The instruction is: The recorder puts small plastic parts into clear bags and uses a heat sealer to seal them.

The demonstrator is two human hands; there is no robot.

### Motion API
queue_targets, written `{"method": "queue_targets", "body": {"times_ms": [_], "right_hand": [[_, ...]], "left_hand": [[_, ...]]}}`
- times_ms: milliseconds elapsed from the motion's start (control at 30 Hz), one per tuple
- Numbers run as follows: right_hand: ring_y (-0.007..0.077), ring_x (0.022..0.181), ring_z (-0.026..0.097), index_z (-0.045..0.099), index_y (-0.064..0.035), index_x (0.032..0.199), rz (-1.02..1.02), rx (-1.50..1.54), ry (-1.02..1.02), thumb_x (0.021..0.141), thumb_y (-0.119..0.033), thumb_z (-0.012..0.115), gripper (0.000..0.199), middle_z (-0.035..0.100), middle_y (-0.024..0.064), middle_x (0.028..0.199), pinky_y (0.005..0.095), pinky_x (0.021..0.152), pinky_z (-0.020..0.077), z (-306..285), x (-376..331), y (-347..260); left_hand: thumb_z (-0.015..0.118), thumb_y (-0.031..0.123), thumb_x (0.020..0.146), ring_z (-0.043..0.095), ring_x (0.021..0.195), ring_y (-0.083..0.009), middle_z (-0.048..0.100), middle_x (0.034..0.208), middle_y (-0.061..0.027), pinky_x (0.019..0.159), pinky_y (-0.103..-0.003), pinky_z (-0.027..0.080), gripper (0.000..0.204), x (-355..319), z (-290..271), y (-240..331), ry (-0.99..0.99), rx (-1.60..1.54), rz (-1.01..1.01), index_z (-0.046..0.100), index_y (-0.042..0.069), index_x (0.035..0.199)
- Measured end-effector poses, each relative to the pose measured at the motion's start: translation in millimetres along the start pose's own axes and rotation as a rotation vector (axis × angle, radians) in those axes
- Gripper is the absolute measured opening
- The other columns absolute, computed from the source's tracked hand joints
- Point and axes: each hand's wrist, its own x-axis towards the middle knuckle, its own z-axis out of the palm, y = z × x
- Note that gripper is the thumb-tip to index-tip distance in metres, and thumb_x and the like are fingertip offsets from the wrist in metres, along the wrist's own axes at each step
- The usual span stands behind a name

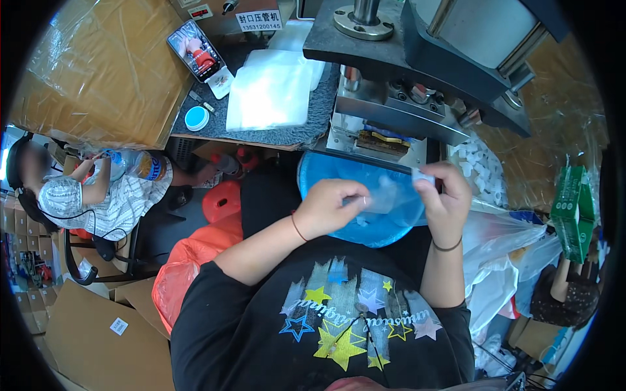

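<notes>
My left hand (331, 207) is closed in a pinch on a thin clear plastic piece (386, 194), which looks like film or a small bag. It hangs over a blue basin (305, 179) in front of my lap. To the right, my right hand (447, 197) pinches a small whitish plastic piece (422, 176) between thumb and fingers, above the basin's right side. A few pale scraps lie inside the basin. Just beyond my hands stands a metal press machine (398, 107), its lower bed close to the basin's far rim.
Clear plastic sheets (268, 91) lie stacked on a grey mat, near a propped phone (195, 51) and a round blue-lidded tub (196, 118). White plastic pieces (479, 166) are heaped right of the press. A seated person (98, 189) is at left; another person (566, 293) at far right.
</notes>
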Motion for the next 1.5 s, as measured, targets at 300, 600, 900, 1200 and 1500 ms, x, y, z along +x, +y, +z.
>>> {"method": "queue_targets", "body": {"times_ms": [300, 600, 900, 1200, 1500], "right_hand": [[0.0298, 0.074, 0.061, 0.065, -0.0001, 0.083, -0.155, -0.313, -0.35, 0.091, -0.017, 0.065, 0.019, 0.064, 0.0128, 0.077, 0.0385, 0.07, 0.0475, -29, 3, 6], [0.0342, 0.078, 0.063, 0.066, -0.0021, 0.086, -0.104, -0.329, -0.599, 0.093, -0.027, 0.065, 0.026, 0.066, 0.0142, 0.08, 0.0419, 0.071, 0.0496, -36, 13, 16], [0.0338, 0.085, 0.064, 0.068, -0.0034, 0.102, -0.185, -0.21, -0.673, 0.094, -0.028, 0.064, 0.026, 0.067, 0.0149, 0.089, 0.0419, 0.074, 0.05, -40, 17, 34], [0.0398, 0.092, 0.062, 0.066, -0.0037, 0.107, 0.073, -0.9, -0.155, 0.088, -0.015, 0.067, 0.022, 0.063, 0.0177, 0.099, 0.0451, 0.079, 0.0498, -87, 28, 96], [0.0388, 0.091, 0.064, 0.064, -0.0019, 0.103, 0.046, -0.791, 0.032, 0.084, -0.009, 0.071, 0.021, 0.067, 0.0182, 0.1, 0.0427, 0.08, 0.0505, -81, 17, 113]], "left_hand": [[0.051, 0.03, 0.106, 0.069, 0.093, -0.017, 0.071, 0.105, -0.0094, 0.083, -0.031, 0.055, 0.033, -4, 34, -5, -0.427, -0.656, -0.274, 0.064, 0.001, 0.115], [0.053, 0.028, 0.105, 0.071, 0.095, -0.0209, 0.072, 0.105, -0.012, 0.082, -0.032, 0.057, 0.031, -3, 41, -8, -0.485, -0.711, -0.39, 0.064, 0.002, 0.117], [0.058, 0.019, 0.102, 0.072, 0.095, -0.0216, 0.072, 0.108, -0.0133, 0.08, -0.031, 0.058, 0.023, -2, 39, -12, -0.516, -0.779, -0.422, 0.064, 0.002, 0.117], [0.064, 0.01, 0.096, 0.073, 0.097, -0.0257, 0.071, 0.109, -0.0157, 0.078, -0.034, 0.059, 0.025, 15, 18, -21, -0.314, -0.85, -0.453, 0.063, 0.002, 0.119], [0.061, 0.003, 0.093, 0.072, 0.088, -0.0227, 0.072, 0.103, -0.0142, 0.074, -0.034, 0.059, 0.021, 51, -12, -27, -0.182, -0.978, -0.336, 0.064, -0.002, 0.113]]}}
